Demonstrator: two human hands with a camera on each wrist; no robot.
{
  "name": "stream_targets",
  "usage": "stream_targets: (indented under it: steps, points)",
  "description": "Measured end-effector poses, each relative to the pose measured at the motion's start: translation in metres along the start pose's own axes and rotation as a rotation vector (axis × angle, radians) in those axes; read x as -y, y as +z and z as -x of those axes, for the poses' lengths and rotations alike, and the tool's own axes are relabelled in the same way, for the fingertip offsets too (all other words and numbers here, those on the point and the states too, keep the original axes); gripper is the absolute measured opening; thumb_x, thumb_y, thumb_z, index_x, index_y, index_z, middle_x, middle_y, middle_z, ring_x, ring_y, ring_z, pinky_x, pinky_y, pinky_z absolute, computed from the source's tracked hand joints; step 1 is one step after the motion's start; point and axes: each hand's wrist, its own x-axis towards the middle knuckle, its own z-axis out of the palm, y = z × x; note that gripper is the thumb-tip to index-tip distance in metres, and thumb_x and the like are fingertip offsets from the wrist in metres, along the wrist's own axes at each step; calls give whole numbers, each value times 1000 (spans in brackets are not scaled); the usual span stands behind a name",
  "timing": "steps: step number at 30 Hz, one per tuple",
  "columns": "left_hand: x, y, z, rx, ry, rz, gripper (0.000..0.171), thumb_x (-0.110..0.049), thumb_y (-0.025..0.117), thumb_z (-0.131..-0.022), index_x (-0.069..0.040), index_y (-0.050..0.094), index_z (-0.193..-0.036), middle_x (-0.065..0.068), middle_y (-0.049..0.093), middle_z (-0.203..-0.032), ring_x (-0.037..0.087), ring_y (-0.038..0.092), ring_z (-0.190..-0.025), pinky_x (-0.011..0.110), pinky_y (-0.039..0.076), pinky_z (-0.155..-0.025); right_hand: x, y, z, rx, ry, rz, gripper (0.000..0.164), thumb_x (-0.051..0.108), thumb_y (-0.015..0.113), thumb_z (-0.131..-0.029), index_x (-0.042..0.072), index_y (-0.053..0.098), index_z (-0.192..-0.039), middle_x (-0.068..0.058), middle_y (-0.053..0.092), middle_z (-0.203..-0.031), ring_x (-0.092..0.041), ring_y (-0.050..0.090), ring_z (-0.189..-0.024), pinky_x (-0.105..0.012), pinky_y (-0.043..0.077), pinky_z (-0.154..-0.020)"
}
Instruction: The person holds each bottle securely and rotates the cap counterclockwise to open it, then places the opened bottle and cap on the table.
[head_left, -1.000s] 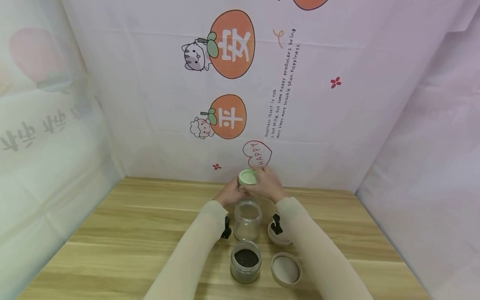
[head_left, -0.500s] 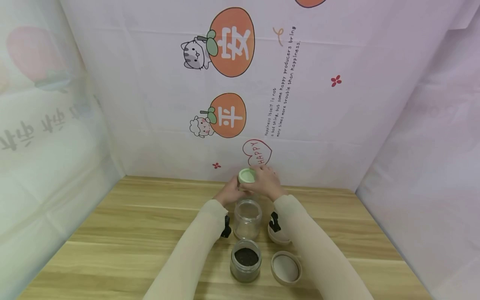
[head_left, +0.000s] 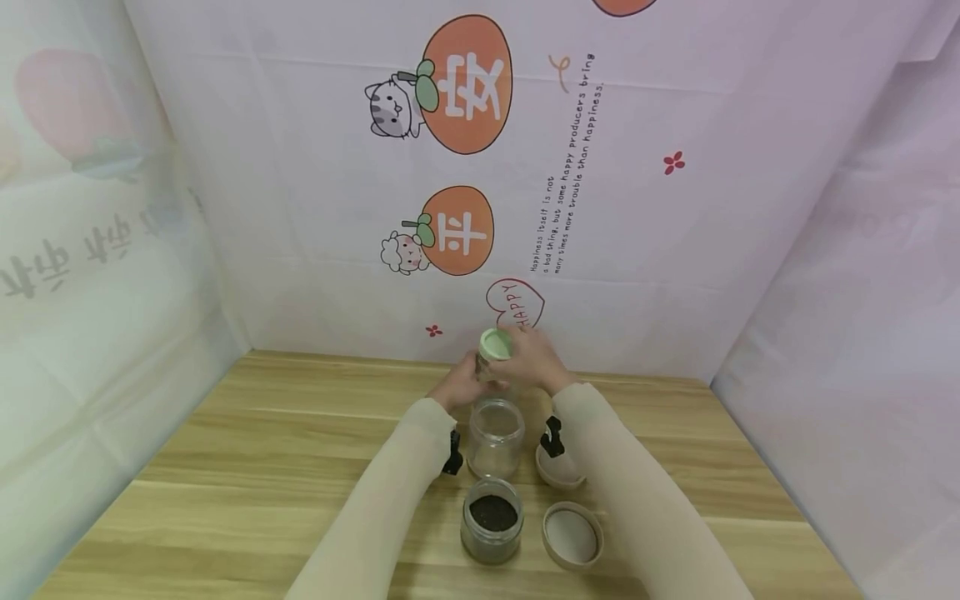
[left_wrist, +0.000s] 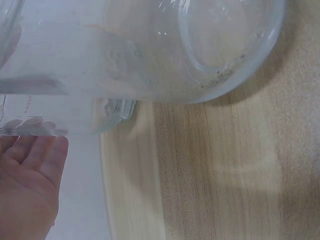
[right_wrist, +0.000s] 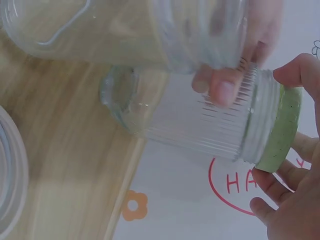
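Note:
At the back of the table, my left hand (head_left: 459,385) grips a clear glass jar, its fingers (right_wrist: 225,90) wrapped around the ribbed side. My right hand (head_left: 531,360) holds the green lid (right_wrist: 281,132) by its rim, at the mouth of that glass jar (right_wrist: 195,122). Glass threads show below the lid; I cannot tell whether it is seated or loose. Nearer stands a second clear jar (head_left: 495,442), open, with a few dark specks in its bottom in the left wrist view. Closest to me is an open jar (head_left: 491,533) of dark grainy stuff.
Two pale round lids lie to the right of the jars: one lid (head_left: 572,537) at the front, another lid (head_left: 558,468) partly under the right forearm. The wooden table (head_left: 247,483) ends at a printed white cloth (head_left: 322,208) behind the hands.
The green lid and my right hand have risen slightly since half a second ago, and more of the glass shows below the lid. The other jars and the pale lids have stayed put.

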Motion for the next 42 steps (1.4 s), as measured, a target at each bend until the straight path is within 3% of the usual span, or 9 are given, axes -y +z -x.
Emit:
stream_targets:
  steps: [4, 10, 16, 19, 24, 26, 30, 42]
  points:
    - [-7, -1, 5, -9, -31, -16, 89, -28, 74, -77, -12, 19, -144, 12, 25, -146, 30, 24, -132, 50, 21, -105, 1, -5, -1, -4, 4, -22, 72, 36, 75, -70, 7, 47, -130, -15, 51, -120, -26, 45, -99, -41, 42, -79]
    - [8, 1, -5, -27, -26, -10, 87, -24, 74, -78, -13, 19, -144, 12, 25, -146, 31, 23, -132, 52, 21, -104, 2, -7, 0, -11, 7, -24, 74, 37, 73, -71, 6, 45, -132, -16, 47, -125, -27, 44, -102, -41, 43, -79]
    - [23, 4, -14, -40, -54, -60, 89, -33, 73, -77, -13, 19, -144, 14, 23, -147, 33, 25, -131, 51, 24, -103, 5, -12, 5, -53, 8, -102, 78, 36, 76, -70, 6, 43, -133, -17, 46, -118, -24, 45, -93, -37, 45, -68]
    - [11, 3, -7, -29, -35, -47, 85, -27, 73, -78, -9, 21, -143, 15, 25, -145, 33, 25, -131, 50, 24, -103, 5, -15, 6, -63, 7, -131, 81, 36, 77, -69, 9, 40, -135, -17, 44, -118, -25, 44, -93, -37, 46, -68]
    - [16, 3, -13, -21, 9, -44, 79, -25, 73, -78, -17, 27, -141, 6, 31, -144, 25, 26, -131, 45, 23, -105, 1, -19, 8, -42, 19, -174, 84, 36, 77, -70, 17, 34, -139, -20, 34, -128, -26, 43, -98, -39, 48, -72]
    - [26, 4, -18, -37, -16, -51, 80, -29, 74, -77, -18, 27, -141, 5, 31, -144, 25, 26, -131, 45, 24, -105, -1, -20, 10, -34, 24, -189, 84, 34, 76, -71, 18, 33, -140, -21, 31, -130, -27, 43, -98, -40, 49, -72]
    - [27, 5, -16, -50, -75, -56, 86, -34, 74, -76, -13, 23, -142, 10, 27, -146, 28, 25, -132, 47, 24, -105, -5, -22, 15, -29, 39, -204, 82, 31, 76, -71, 20, 32, -140, -23, 30, -128, -28, 46, -95, -40, 50, -71]
    - [20, 6, -12, -71, -92, -108, 85, -35, 74, -76, -11, 25, -140, 12, 30, -143, 28, 29, -130, 45, 27, -104, -26, -40, 33, -40, 52, -226, 80, 30, 77, -70, 9, 35, -135, -17, 39, -126, -28, 44, -102, -43, 47, -80]
